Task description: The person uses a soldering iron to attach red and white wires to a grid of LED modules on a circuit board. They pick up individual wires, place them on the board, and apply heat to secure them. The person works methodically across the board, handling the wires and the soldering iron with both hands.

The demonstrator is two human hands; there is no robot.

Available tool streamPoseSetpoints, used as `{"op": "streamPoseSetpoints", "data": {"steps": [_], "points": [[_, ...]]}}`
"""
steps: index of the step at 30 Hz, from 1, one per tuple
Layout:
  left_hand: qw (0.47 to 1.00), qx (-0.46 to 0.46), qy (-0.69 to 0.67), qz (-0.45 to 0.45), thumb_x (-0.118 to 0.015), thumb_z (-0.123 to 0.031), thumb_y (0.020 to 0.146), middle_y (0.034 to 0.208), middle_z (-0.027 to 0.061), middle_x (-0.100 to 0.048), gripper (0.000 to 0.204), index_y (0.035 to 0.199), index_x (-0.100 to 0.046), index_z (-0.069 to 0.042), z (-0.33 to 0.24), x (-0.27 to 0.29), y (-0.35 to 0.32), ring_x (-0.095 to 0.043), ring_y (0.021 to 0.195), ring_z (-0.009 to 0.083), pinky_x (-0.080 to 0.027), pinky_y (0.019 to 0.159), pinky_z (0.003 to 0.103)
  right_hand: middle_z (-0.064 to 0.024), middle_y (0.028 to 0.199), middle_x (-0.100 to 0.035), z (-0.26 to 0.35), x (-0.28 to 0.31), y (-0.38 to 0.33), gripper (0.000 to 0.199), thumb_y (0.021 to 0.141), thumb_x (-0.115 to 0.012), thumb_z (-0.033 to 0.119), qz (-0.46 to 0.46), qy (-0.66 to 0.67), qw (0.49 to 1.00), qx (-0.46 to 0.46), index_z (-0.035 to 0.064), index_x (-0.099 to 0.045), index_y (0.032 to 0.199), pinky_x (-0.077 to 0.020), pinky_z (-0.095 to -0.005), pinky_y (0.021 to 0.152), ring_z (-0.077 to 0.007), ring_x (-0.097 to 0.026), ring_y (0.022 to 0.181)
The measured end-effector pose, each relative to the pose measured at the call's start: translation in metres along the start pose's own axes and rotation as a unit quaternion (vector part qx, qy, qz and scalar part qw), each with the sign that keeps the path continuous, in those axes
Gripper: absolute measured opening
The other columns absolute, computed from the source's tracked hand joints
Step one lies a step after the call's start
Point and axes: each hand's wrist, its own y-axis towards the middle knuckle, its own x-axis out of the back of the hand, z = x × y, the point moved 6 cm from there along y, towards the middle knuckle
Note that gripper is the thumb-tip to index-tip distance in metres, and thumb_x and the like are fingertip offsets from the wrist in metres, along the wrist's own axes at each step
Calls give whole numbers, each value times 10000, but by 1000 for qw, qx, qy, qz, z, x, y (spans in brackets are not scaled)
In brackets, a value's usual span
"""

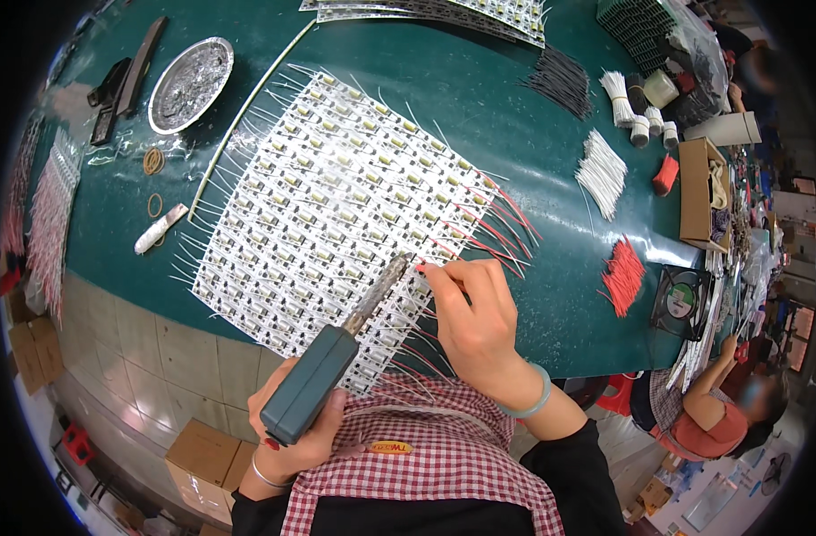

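Note:
My left hand is wrapped round a dark green soldering gun, its metal tip pointing up and to the right. The tip rests at or just above a panel of small white circuit boards in rows, each with small components. Beside the tip, my right hand has thumb and forefinger pinched on a thin red wire at the panel's right side. Red and white wires stick out along the right edge, and white wires along the left edge. Whether the tip touches the board I cannot tell.
On the green table lie bundles of black wires, white wires and red wires at right, near a small fan. A metal bowl and rubber bands lie at left. A co-worker sits at right.

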Motion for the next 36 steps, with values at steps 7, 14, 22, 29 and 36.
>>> {"op": "streamPoseSetpoints", "data": {"steps": [7, 14, 22, 29, 36], "points": [[1000, -8, 12, 12, -810, 19, 772, 1014, 208, -739, 290, 1046, -738, 80, -4, 2, 0, -751, 816, 288, -597, 726, 340, -103, 998, -649, 5, 1, -4, 357, 765, -747, -32, 11, 19, 1000, 6, -35, -706, 1119, -525, -340, 684, -254, -607, 872], [1000, -9, 0, 10, -795, 46, 776, 1007, 199, -737, 287, 1056, -736, 78, -6, 3, -2, -742, 797, 273, -589, 716, 332, -105, 1003, -649, 7, -4, -7, 349, 773, -740, -53, 12, 32, 999, -2, -35, -710, 1120, -536, -340, 696, -260, -612, 875], [1000, -8, 3, 13, -787, 55, 777, 978, 183, -730, 262, 1033, -735, 70, -5, 4, -4, -725, 761, 248, -575, 690, 319, -103, 997, -644, 8, -8, -9, 326, 791, -738, -62, 16, 45, 999, -8, -27, -711, 1113, -546, -339, 694, -262, -615, 878], [999, -30, 4, 9, -783, 54, 782, 954, 174, -720, 242, 1019, -735, 61, -7, 3, -3, -711, 734, 250, -563, 667, 319, -104, 986, -644, 9, -8, -8, 319, 782, -722, -78, 18, 50, 998, -15, -21, -718, 1096, -547, -348, 698, -264, -616, 881], [999, -32, 14, 22, -779, 55, 796, 944, 162, -713, 230, 1020, -732, 58, -7, 3, -2, -697, 724, 240, -550, 652, 316, -108, 988, -644, 7, -9, -9, 332, 769, -700, -96, 25, 51, 998, -17, -26, -720, 1094, -549, -356, 712, -271, -616, 885]]}}
